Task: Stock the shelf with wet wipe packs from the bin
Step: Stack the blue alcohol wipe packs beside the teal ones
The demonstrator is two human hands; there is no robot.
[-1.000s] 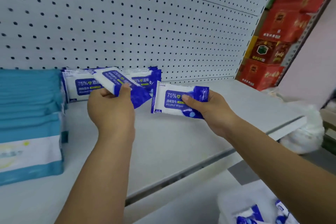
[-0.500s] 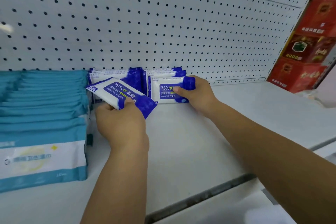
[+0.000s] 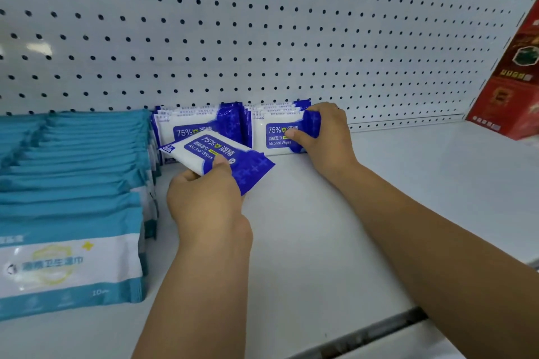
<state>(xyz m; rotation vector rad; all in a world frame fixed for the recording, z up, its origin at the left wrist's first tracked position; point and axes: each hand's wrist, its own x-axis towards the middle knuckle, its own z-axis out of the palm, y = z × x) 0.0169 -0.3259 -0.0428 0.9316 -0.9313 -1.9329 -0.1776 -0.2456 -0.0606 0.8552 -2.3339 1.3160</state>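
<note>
- Behind the shelf (image 3: pixel 408 183), a white pegboard (image 3: pixel 262 23) fills the back.
- Teal packs (image 3: pixel 73 183) stand in a long row on the shelf's left; red boxes (image 3: pixel 513 90) sit at the far right.
- Blue rows (image 3: pixel 201 122) of wipe packs, two of them, stand upright against the pegboard, just beside the teal packs.
- Right hand (image 3: pixel 326 137) grips the front pack (image 3: pixel 277 135) of the right-side row, thumb on its face, fingers curled over its blue end.
- Left hand (image 3: pixel 204 201) pinches a tilted pack (image 3: pixel 215 157) in front of the other row.
</note>
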